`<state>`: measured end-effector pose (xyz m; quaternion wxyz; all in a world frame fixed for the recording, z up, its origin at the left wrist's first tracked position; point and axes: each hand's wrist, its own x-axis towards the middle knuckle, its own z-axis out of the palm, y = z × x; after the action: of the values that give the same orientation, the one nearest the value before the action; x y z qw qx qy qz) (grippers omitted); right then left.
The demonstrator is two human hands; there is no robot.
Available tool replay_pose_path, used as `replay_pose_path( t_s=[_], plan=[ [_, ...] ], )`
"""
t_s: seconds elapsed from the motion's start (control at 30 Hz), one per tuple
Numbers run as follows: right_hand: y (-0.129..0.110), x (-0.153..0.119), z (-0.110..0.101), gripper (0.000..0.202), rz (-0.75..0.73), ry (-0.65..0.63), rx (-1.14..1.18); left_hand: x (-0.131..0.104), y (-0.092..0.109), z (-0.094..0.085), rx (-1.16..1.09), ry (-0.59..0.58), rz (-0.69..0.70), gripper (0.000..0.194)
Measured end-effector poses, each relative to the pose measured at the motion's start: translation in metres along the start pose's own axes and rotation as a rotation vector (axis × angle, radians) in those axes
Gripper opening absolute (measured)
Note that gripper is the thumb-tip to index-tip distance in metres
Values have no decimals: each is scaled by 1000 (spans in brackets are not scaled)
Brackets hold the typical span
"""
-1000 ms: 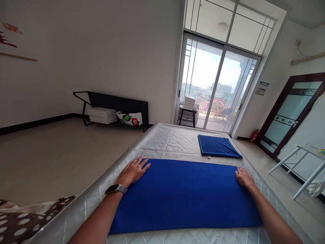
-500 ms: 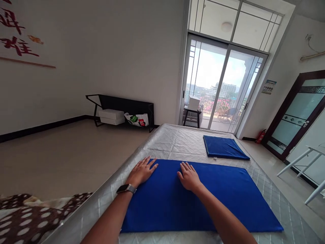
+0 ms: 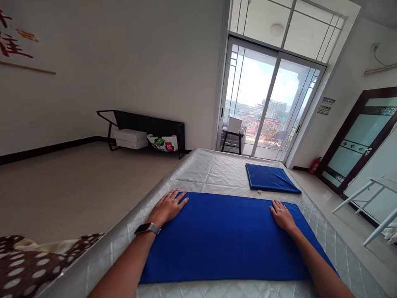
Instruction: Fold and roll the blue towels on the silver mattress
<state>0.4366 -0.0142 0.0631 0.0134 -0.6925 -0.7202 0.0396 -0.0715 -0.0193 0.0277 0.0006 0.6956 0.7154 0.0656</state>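
Observation:
A blue cloth (image 3: 223, 236), folded into a flat rectangle, lies on the pale quilted mattress (image 3: 198, 171). My left hand (image 3: 167, 207) rests flat on the cloth's far left corner, fingers spread, with a watch on the wrist. Near the far right corner, my right hand (image 3: 282, 216) lies flat on the same cloth, fingers stretched out. Neither hand grips anything. Farther back on the mattress is a second, smaller folded blue cloth (image 3: 271, 178), apart from both hands.
A brown polka-dot blanket (image 3: 40, 260) is at the lower left. By the wall stands a black rack (image 3: 149, 120) with white boxes (image 3: 130, 138) and a printed bag (image 3: 163, 142). White table legs (image 3: 353, 194) stand to the right, near a fire extinguisher (image 3: 314, 165).
My right hand has slid rightward across the blue cloth, from its middle toward the far right corner. The left hand stays at the left corner. The view has shifted slightly.

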Motion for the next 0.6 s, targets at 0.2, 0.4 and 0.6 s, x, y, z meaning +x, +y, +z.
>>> replay_pose_path(
  t_s=[0.2,0.4,0.6],
  plan=[
    [72,2,7,64,131,36,-48,4,-2,6,-29,22,10,60],
    [71,7,9,64,153,24,-41,2,1,3,-56,18,-12,60],
    [87,4,2,65,219,12,-50,-6,13,-10,-82,9,-60,61]
  ],
)
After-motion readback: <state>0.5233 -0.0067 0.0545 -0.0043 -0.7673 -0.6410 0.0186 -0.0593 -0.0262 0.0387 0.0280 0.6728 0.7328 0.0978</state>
